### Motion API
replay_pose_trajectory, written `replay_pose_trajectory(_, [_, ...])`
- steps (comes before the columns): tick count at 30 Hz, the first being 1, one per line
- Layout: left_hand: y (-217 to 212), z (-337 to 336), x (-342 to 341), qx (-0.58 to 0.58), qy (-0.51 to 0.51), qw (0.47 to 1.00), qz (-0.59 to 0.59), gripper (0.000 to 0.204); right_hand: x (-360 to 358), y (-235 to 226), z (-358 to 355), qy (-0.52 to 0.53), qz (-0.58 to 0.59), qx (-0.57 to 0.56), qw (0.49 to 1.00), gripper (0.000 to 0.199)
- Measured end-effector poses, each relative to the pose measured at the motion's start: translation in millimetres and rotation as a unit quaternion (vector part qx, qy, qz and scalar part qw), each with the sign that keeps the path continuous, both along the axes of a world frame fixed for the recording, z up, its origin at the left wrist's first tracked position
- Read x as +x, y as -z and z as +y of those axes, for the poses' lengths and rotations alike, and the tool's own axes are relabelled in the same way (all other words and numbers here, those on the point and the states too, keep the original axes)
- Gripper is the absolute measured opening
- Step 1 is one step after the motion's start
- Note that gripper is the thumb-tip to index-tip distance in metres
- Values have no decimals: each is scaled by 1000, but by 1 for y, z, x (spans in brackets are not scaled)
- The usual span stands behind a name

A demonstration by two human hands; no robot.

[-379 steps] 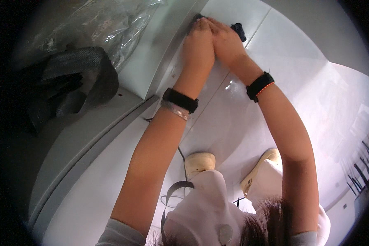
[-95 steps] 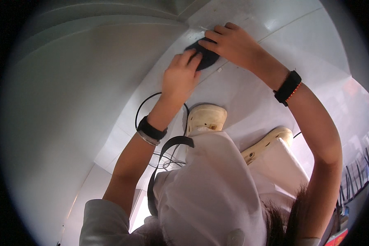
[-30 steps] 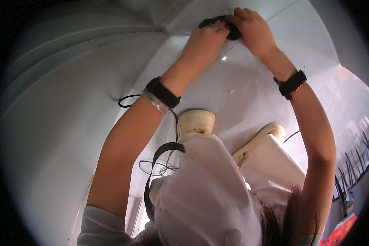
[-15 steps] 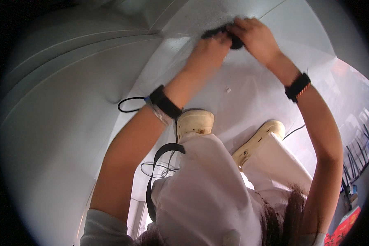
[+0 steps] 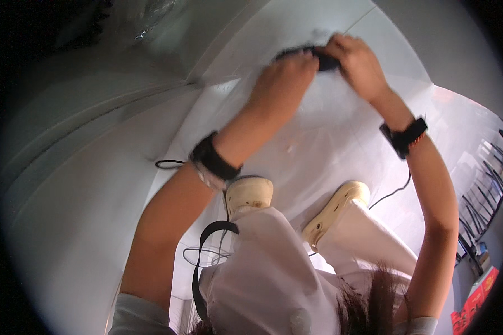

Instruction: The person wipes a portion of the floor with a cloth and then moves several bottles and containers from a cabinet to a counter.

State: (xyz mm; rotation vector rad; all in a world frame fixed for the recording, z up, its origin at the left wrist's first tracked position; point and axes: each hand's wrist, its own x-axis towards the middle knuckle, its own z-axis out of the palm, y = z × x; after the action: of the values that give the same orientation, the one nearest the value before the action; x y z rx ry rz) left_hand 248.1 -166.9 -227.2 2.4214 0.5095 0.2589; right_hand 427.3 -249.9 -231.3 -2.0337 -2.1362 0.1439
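Though its edges blur, one dark cloth (image 5: 326,62): far, on the pale floor (image 5: 324,128). Left hand (image 5: 289,72): narrow, fingers bunched on the cloth. Right hand (image 5: 361,67): narrow, fingers curled at its right end. Likely faults: cloth slipping or rucking, from uneven pressure; a snagged step, from the thin black cable (image 5: 393,194) just right of the right shoe (image 5: 341,205).
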Motion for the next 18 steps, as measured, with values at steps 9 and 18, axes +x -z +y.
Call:
replay_pose_trajectory(9, [43, 86, 86, 97, -7, 989, -113, 15, 48, 39, 78, 119, -49, 76, 989, 13])
replay_pose_trajectory(18, [30, 61, 62, 75, 32, 996, -42, 29, 15, 21, 39, 136, -62, 58, 987, 16])
